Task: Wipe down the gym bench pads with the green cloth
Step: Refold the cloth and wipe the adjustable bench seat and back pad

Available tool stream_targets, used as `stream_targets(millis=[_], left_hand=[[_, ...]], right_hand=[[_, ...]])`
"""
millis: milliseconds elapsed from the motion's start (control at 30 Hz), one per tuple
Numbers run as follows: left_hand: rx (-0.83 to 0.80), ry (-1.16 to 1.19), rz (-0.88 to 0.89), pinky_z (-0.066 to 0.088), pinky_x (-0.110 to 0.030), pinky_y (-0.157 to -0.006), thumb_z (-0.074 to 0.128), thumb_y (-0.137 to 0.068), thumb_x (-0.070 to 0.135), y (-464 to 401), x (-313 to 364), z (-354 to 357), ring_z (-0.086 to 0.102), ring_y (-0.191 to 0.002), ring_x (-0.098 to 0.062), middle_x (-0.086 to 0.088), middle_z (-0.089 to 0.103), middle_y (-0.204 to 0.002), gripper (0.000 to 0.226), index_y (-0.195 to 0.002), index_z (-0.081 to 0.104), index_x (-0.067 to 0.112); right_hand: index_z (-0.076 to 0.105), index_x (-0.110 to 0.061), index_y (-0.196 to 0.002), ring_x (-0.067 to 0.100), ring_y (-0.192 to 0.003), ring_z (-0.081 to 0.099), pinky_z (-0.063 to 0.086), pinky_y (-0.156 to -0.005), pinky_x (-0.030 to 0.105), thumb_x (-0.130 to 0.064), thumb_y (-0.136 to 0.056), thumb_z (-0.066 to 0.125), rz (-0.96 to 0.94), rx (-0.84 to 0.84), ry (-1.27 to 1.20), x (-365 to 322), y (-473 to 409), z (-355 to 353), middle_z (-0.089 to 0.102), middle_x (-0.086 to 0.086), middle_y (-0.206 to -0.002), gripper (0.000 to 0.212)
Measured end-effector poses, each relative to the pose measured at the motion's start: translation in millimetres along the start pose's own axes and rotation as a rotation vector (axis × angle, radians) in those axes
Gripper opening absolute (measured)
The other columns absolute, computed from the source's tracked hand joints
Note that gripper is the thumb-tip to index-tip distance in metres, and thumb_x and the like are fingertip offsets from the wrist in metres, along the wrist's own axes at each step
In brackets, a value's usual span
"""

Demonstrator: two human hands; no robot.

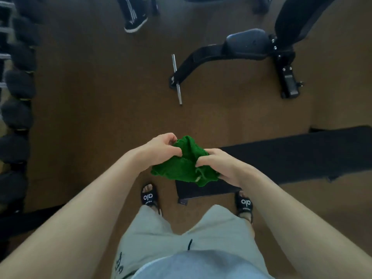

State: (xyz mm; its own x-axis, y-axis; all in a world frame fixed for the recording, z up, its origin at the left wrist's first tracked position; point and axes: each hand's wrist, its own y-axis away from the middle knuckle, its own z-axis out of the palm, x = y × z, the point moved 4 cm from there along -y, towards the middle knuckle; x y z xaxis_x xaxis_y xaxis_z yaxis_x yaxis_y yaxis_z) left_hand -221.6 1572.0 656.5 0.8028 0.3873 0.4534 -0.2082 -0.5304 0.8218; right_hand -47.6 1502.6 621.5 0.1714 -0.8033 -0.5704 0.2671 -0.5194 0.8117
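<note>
- Green cloth point(186, 166) sits bunched up in the middle of the frame, held between two hands, just above the near end of a black bench pad point(291, 158).
- The left hand point(161, 149) is at the cloth's upper left side. Its fingers and thumb are curled and pinch the top edge of the cloth.
- The right hand point(219, 165) is at the cloth's right side. Its fingers are curled too and grip a fold of the cloth.
- The lower part of the cloth hangs down below both hands and covers a bit of the pad's near corner. It is hard to tell if the cloth touches the pad.
- The black bench pad runs from the lower middle of the frame out to the right edge.
- One more bench point(247, 45) stands in the upper right of the frame. It has a seat pad and a tilted back pad point(298, 19). So there are two benches.
- One shiny metal bar point(176, 79) sticks out at the foot of the far bench.
- Two black slides point(148, 197) show on the person's feet, one on each side of the near bench's end.
- One rack of dark dumbbells point(19, 85) runs down the left edge of the frame. They are too blurry to count.
- One other person's shoe point(135, 24) and striped trouser leg show at the top of the frame.
- The brown floor point(96, 97) lies under it all.
</note>
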Motion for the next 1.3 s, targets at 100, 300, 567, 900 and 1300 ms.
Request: stream_targets(millis=[100, 300, 567, 900, 1300], left_hand=[[-0.072, -0.076, 0.019, 0.059, -0.038, -0.083, 0.067, -0.094, 0.026, -1, -22, -37, 0.070, -0.096, -0.022, -0.002, 0.070, -0.107, 0.014, -0.107, 0.061, 0.028], [-0.164, -0.251, 0.076, 0.054, -0.045, -0.100, 0.066, -0.092, 0.026, 0, -28, -84, 0.067, -0.105, -0.021, 0.002, 0.067, -0.120, 0.030, -0.121, 0.059, 0.031], [-0.225, -0.299, 0.060, 0.055, -0.046, -0.102, 0.071, -0.088, 0.050, -6, -20, -90, 0.071, -0.106, -0.022, 0.002, 0.071, -0.117, 0.032, -0.117, 0.070, 0.037], [-0.432, -0.577, 0.141, 0.049, -0.041, -0.108, 0.072, -0.091, 0.038, -104, 43, -155, 0.060, -0.123, -0.021, 0.003, 0.056, -0.144, 0.074, -0.155, 0.035, 0.042], [-0.441, -1.111, 0.877, 0.047, -0.031, -0.088, 0.074, -0.086, 0.031, -202, 186, -263, 0.056, -0.108, -0.015, 0.010, 0.054, -0.109, 0.025, -0.103, 0.056, 0.032]], right_hand=[[0.067, -0.001, -0.106, 0.030, -0.083, 0.071, 0.057, -0.076, 0.039, -0.004, -0.092, 0.051, 0.014, 0.085, -0.147, -10, -11, 46, 0.072, 0.017, -0.093, 0.021], [0.057, -0.007, -0.086, 0.025, -0.070, 0.063, 0.050, -0.076, 0.037, -0.008, -0.087, 0.043, 0.004, 0.184, -0.515, -22, -4, 87, 0.060, 0.010, -0.078, 0.014], [0.068, -0.009, -0.094, 0.023, -0.073, 0.067, 0.052, -0.073, 0.037, -0.015, -0.091, 0.047, -0.121, 0.272, -0.729, -27, 0, 92, 0.069, 0.007, -0.085, 0.023], [0.072, -0.013, -0.118, 0.031, -0.103, 0.075, 0.059, -0.096, 0.049, 0.000, -0.091, 0.064, -0.184, 0.361, -0.479, -113, -63, 48, 0.078, 0.012, -0.110, 0.031], [0.067, -0.023, -0.090, 0.020, -0.079, 0.057, 0.044, -0.070, 0.034, 0.002, -0.086, 0.056, -0.139, 0.544, -0.026, -294, -137, -32, 0.064, 0.002, -0.086, 0.028]])
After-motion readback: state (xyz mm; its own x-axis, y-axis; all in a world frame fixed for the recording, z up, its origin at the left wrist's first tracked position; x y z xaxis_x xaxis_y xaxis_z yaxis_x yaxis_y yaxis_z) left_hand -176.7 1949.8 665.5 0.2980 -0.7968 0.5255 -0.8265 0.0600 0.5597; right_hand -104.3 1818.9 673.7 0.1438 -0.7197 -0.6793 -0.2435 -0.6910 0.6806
